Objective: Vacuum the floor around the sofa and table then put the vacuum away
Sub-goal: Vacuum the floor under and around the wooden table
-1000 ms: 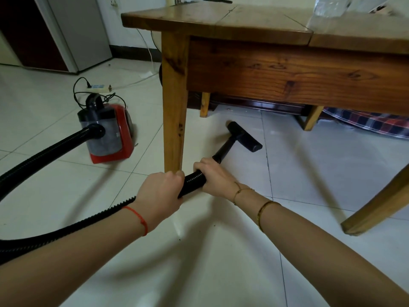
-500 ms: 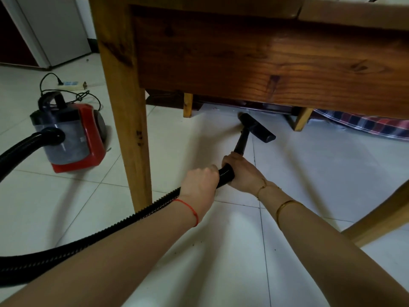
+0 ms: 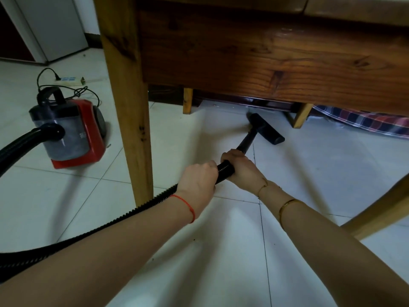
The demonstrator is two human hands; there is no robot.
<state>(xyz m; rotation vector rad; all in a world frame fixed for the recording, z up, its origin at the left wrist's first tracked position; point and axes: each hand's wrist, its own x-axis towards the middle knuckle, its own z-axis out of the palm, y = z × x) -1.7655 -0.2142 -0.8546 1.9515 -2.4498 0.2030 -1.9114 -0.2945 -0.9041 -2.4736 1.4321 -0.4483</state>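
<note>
A red and grey canister vacuum (image 3: 73,131) stands on the white tiled floor at the left. Its black ribbed hose (image 3: 110,220) runs from the canister across the floor to my hands. My left hand (image 3: 197,180) grips the hose end, and my right hand (image 3: 241,169) grips the black wand just ahead of it. The black floor nozzle (image 3: 265,128) lies flat on the tiles under the wooden table (image 3: 265,56), close to the dark base of the sofa (image 3: 254,103).
The table's near left leg (image 3: 130,107) stands just left of my hands; another leg (image 3: 376,213) slants at the right. A power strip (image 3: 70,79) with the vacuum's cord lies behind the canister. A plaid cloth (image 3: 365,120) hangs at the far right. A grey door (image 3: 55,25) is at the back left.
My head has dropped lower and closer to the table. Both hands have pushed the wand forward, so the nozzle now lies further under the table near the sofa base.
</note>
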